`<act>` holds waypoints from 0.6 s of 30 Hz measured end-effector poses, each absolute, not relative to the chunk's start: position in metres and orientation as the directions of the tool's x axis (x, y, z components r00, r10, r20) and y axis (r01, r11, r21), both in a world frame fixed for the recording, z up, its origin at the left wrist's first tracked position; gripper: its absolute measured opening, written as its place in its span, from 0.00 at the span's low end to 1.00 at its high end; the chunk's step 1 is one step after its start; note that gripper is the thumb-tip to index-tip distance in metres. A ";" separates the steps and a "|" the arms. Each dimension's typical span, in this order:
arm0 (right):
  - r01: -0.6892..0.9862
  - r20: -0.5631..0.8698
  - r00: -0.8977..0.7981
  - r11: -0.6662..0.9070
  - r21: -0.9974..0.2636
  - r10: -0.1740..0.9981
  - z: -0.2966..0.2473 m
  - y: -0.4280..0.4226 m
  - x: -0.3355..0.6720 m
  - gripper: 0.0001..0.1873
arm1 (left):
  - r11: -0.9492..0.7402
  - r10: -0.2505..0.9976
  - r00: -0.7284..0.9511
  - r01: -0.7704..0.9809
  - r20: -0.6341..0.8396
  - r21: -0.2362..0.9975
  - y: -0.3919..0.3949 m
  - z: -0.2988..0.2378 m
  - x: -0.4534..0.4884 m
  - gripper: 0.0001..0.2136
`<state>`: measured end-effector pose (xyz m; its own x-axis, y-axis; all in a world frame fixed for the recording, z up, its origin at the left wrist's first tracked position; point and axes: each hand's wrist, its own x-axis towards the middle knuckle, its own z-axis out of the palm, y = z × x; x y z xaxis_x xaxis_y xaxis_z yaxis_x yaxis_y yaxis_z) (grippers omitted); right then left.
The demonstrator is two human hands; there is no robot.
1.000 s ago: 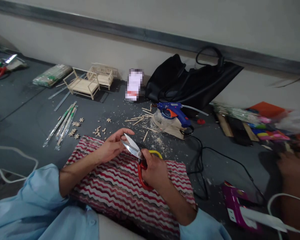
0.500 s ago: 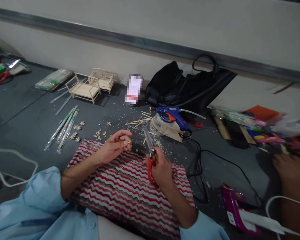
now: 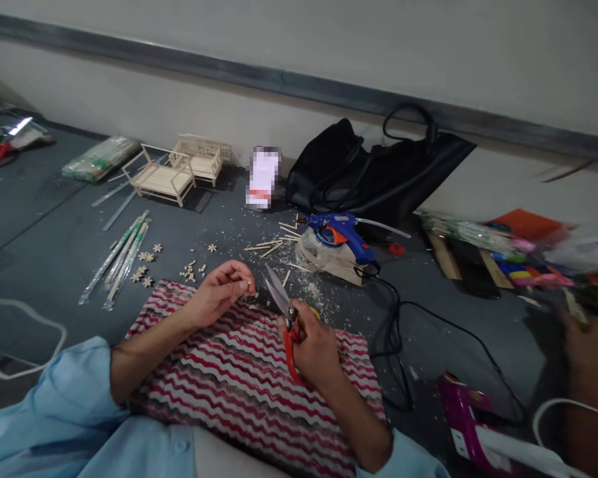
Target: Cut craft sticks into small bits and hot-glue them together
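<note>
In my right hand is a pair of scissors with red handles, its blades pointing up and to the left. My left hand is closed in a pinch on a tiny pale wooden piece, mostly covered by the fingertips. The blade tips are a short way right of the left fingers, apart from them. Both hands are above the far edge of a red and white wavy-striped cloth. Small cut wooden bits and flower-shaped pieces lie left of my left hand.
A blue glue gun rests on a clear container, near loose sticks. Behind are miniature wooden furniture frames, a phone and a black bag. A purple power strip and another person's arm are at right.
The scissors have tilted further left, bringing the blades nearer my left hand. My left hand keeps its pinch. The other person's hand at right has shifted.
</note>
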<state>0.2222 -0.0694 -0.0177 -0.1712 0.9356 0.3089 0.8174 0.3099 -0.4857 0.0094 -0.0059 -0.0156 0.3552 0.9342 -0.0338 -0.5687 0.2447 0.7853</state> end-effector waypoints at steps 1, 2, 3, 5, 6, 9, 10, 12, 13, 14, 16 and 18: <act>0.821 0.305 -0.176 0.310 -0.479 0.936 -0.018 -0.070 0.222 0.15 | 0.242 0.937 0.347 -0.567 -0.038 0.787 -0.006 -0.015 0.009 0.08; 0.824 0.299 -0.177 0.307 -0.477 0.938 -0.018 -0.070 0.221 0.16 | 0.244 0.939 0.341 -0.564 -0.046 0.789 -0.006 -0.015 0.008 0.08; 0.823 0.291 -0.178 0.305 -0.480 0.940 -0.018 -0.070 0.220 0.16 | 0.249 0.940 0.337 -0.561 -0.057 0.790 -0.006 -0.015 0.008 0.07; 0.818 0.272 -0.184 0.301 -0.491 0.945 -0.018 -0.070 0.219 0.16 | 0.258 0.941 0.330 -0.556 -0.075 0.790 -0.007 -0.014 0.008 0.07; 0.816 0.267 -0.184 0.298 -0.495 0.946 -0.019 -0.070 0.219 0.16 | 0.261 0.941 0.328 -0.555 -0.080 0.790 -0.007 -0.014 0.008 0.06; 0.824 0.270 -0.167 0.285 -0.489 0.948 -0.019 -0.068 0.219 0.17 | 0.255 0.944 0.323 -0.567 -0.073 0.783 -0.007 -0.013 0.009 0.06; 0.831 0.275 -0.157 0.278 -0.481 0.948 -0.019 -0.067 0.219 0.17 | 0.253 0.945 0.321 -0.573 -0.071 0.779 -0.006 -0.013 0.010 0.06; 0.844 0.283 -0.148 0.270 -0.463 0.948 -0.019 -0.066 0.220 0.18 | 0.255 0.944 0.321 -0.584 -0.070 0.771 -0.006 -0.012 0.010 0.07; 0.849 0.284 -0.149 0.269 -0.454 0.947 -0.019 -0.065 0.220 0.18 | 0.259 0.943 0.324 -0.587 -0.070 0.767 -0.006 -0.011 0.010 0.07; 0.853 0.284 -0.152 0.271 -0.447 0.947 -0.019 -0.064 0.220 0.19 | 0.264 0.941 0.331 -0.588 -0.071 0.765 -0.006 -0.011 0.009 0.07; 0.856 0.281 -0.166 0.280 -0.435 0.945 -0.019 -0.064 0.220 0.19 | 0.272 0.935 0.350 -0.588 -0.063 0.762 -0.006 -0.010 0.009 0.08; 0.858 0.274 -0.184 0.290 -0.423 0.944 -0.019 -0.064 0.219 0.19 | 0.273 0.930 0.365 -0.592 -0.050 0.758 -0.007 -0.010 0.008 0.08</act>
<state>0.2188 -0.0642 -0.0192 -0.1845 0.9440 0.2736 0.8583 0.2904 -0.4231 0.0082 -0.0065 -0.0099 0.3653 0.9296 -0.0495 -0.5918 0.2730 0.7584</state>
